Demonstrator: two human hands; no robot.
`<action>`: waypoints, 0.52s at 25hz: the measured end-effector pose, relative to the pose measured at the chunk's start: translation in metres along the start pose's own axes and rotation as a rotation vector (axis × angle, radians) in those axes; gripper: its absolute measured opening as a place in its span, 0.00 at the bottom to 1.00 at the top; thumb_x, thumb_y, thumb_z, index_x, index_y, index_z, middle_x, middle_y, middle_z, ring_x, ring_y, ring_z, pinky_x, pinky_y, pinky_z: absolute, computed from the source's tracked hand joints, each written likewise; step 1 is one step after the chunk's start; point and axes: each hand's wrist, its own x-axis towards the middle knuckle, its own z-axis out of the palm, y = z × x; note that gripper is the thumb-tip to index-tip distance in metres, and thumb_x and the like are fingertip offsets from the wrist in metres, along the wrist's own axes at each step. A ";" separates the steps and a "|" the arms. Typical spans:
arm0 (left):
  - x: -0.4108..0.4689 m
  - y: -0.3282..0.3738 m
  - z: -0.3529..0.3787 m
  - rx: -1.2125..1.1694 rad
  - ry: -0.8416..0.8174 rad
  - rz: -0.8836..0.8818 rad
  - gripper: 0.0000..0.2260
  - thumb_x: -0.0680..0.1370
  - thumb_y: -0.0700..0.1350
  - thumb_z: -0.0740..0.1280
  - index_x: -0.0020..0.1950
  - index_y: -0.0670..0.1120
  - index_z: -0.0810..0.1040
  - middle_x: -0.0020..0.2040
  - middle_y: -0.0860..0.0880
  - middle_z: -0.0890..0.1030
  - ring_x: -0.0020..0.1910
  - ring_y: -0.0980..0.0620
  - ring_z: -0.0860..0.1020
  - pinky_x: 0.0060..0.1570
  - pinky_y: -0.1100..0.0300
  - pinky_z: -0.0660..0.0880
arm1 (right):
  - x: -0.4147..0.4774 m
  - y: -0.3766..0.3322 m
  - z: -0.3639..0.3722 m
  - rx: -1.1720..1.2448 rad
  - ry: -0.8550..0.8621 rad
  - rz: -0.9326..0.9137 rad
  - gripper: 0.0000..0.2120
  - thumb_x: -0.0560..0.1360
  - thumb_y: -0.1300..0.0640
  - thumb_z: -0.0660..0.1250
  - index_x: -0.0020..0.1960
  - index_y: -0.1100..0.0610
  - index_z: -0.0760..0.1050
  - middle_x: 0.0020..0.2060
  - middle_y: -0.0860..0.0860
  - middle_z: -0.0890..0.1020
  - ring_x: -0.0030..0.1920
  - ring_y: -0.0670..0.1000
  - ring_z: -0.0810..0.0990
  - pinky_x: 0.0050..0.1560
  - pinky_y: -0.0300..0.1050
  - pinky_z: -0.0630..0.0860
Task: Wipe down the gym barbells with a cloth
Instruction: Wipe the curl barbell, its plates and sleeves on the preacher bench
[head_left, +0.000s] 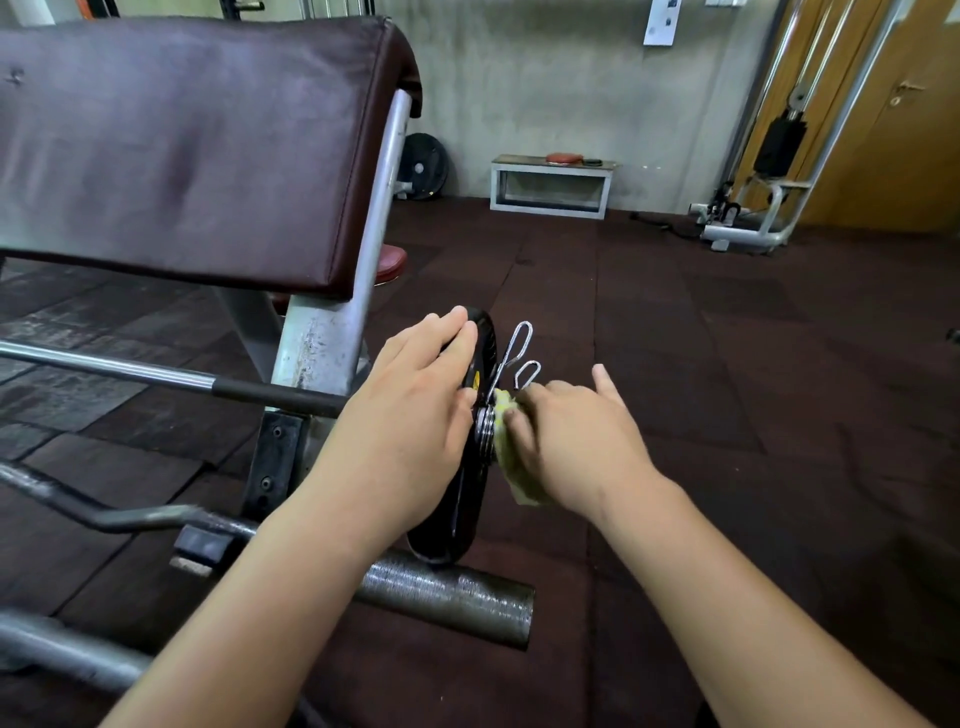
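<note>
A barbell lies across the bench frame, its chrome shaft running from the left to a black weight plate at the centre. A chrome spring collar clamps the sleeve just outside the plate. My left hand rests flat on the plate's inner face, fingers straight over its top rim. My right hand grips a yellow-green cloth and presses it against the sleeve end beside the collar, with the little finger sticking up.
A maroon padded bench on a grey steel frame fills the upper left. A curl bar and its thick ribbed sleeve lie on the dark rubber floor below. A cable machine, a low grey stand and another plate stand at the far wall.
</note>
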 end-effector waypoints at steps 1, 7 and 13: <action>0.000 0.000 0.000 0.002 0.000 -0.002 0.24 0.81 0.41 0.61 0.77 0.45 0.64 0.78 0.52 0.63 0.77 0.52 0.58 0.72 0.67 0.51 | -0.003 -0.006 0.004 -0.011 0.040 -0.024 0.20 0.81 0.44 0.48 0.57 0.50 0.76 0.49 0.50 0.81 0.53 0.56 0.79 0.77 0.59 0.54; -0.001 0.001 0.001 0.013 0.015 0.003 0.24 0.81 0.41 0.62 0.77 0.44 0.64 0.78 0.52 0.63 0.77 0.53 0.58 0.71 0.68 0.51 | -0.039 0.027 0.011 0.026 0.144 -0.212 0.24 0.79 0.43 0.55 0.73 0.48 0.68 0.64 0.47 0.76 0.66 0.52 0.74 0.76 0.61 0.58; -0.001 0.001 0.002 0.024 0.018 0.001 0.24 0.80 0.41 0.62 0.76 0.44 0.65 0.77 0.51 0.64 0.76 0.52 0.59 0.71 0.69 0.51 | -0.009 0.007 0.005 0.016 0.069 -0.095 0.23 0.80 0.42 0.47 0.64 0.47 0.74 0.51 0.48 0.80 0.54 0.55 0.79 0.77 0.59 0.54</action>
